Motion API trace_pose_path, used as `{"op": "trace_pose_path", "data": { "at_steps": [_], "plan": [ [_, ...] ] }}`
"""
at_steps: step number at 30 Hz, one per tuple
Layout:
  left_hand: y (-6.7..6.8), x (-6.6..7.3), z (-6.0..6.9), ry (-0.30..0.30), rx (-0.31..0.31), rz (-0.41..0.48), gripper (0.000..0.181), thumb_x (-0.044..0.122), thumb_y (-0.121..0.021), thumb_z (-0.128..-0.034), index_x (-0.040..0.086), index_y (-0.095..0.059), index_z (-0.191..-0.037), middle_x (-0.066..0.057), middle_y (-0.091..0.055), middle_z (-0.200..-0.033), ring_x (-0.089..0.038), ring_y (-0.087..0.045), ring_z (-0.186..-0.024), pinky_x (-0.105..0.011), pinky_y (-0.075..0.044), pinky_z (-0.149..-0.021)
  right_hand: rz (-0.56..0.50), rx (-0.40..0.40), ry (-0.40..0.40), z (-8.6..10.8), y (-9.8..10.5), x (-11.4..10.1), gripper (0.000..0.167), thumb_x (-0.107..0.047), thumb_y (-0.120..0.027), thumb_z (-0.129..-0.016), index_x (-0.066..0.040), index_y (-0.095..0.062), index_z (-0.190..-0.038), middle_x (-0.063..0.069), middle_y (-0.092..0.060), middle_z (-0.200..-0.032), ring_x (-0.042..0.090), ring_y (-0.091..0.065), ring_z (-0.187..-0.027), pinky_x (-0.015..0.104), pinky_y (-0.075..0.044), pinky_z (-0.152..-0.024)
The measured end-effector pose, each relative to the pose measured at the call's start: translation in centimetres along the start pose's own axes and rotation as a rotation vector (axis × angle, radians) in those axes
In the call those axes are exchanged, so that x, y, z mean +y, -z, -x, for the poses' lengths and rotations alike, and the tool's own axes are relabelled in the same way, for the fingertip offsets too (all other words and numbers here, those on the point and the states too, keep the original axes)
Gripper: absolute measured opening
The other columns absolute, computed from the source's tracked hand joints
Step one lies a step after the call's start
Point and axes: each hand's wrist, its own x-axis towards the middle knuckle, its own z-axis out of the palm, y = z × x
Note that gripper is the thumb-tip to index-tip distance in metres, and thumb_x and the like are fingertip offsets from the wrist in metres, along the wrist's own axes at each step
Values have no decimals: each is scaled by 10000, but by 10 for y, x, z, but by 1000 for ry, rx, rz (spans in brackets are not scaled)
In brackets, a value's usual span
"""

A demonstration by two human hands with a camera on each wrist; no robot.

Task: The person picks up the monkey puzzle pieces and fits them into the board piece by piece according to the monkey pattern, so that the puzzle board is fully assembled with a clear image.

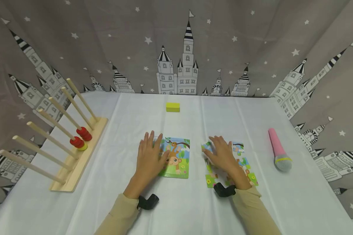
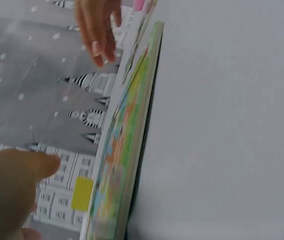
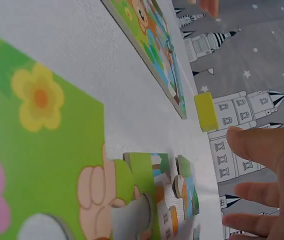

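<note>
A square picture board (image 1: 180, 166) with a monkey hanging from a branch lies flat on the white table. My left hand (image 1: 148, 156) is spread over its left edge, fingers straight; whether it touches the board I cannot tell. To the right lie several jigsaw puzzle pieces (image 1: 210, 180) with gaps between them. Above these is my right hand (image 1: 223, 155), fingers extended and holding nothing, partly hiding the pieces. In the right wrist view, a large green puzzle piece (image 3: 11, 100) with a yellow flower is close to the camera, and the right hand (image 3: 272, 180) appears lifted off the pieces.
A yellow block (image 1: 173, 107) sits beyond the board. At the left stands a wooden peg rack (image 1: 91, 140) with red rings (image 1: 84, 133) and a yellow one on its pegs. A pink toy microphone (image 1: 277, 147) lies at the right. Behind the table hangs a grey castle-print curtain (image 1: 106, 29).
</note>
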Motion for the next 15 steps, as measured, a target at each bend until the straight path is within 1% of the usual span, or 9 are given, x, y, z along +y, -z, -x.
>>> {"op": "trace_pose_path", "data": {
  "at_steps": [2,6,8,10,12,15],
  "plan": [
    [2,-11,5,34,-33,57,714,463,-534,-864,70,-300,-1413,-225,-210,-1481,-406,-134,-1382,-573,-156,-1102,-37,14,2,-4,-1,2,588,-327,-574,-874,0,-406,-1332,258,-384,-1377,436,-269,-1321,703,-54,-1029],
    [6,-31,14,116,-149,200,882,549,-582,-797,71,-215,-1441,-203,-105,-1514,-396,-49,-1397,-588,-121,-1100,-83,78,-18,-10,-4,6,532,-282,-598,-865,5,-458,-1291,236,-490,-1286,410,-418,-1215,655,-186,-1018],
    [9,-37,19,145,-189,280,942,540,-640,-753,77,-200,-1446,-199,-65,-1520,-397,-9,-1399,-614,-107,-1088,-100,112,-46,-13,-6,7,502,-275,-603,-862,-6,-488,-1269,226,-542,-1223,398,-475,-1137,602,-250,-941],
    [9,-43,22,153,-216,336,986,518,-694,-710,76,-207,-1444,-207,-46,-1520,-408,13,-1395,-642,-98,-1070,-120,136,-73,-16,-7,8,481,-270,-609,-856,-11,-509,-1249,214,-580,-1162,384,-507,-1067,544,-259,-845],
    [9,-46,24,144,-237,345,1018,505,-731,-673,74,-221,-1440,-219,-42,-1516,-417,25,-1391,-648,-88,-1067,-139,141,-100,-18,-9,8,472,-272,-612,-855,-19,-516,-1242,198,-599,-1129,363,-520,-1029,506,-247,-817],
    [6,-49,27,117,-252,302,1054,515,-761,-623,70,-251,-1431,-235,-53,-1510,-428,29,-1387,-631,-78,-1078,-145,118,-122,-22,-9,9,481,-281,-614,-853,-27,-510,-1248,180,-605,-1111,332,-533,-1002,496,-251,-824]
  ]
}}
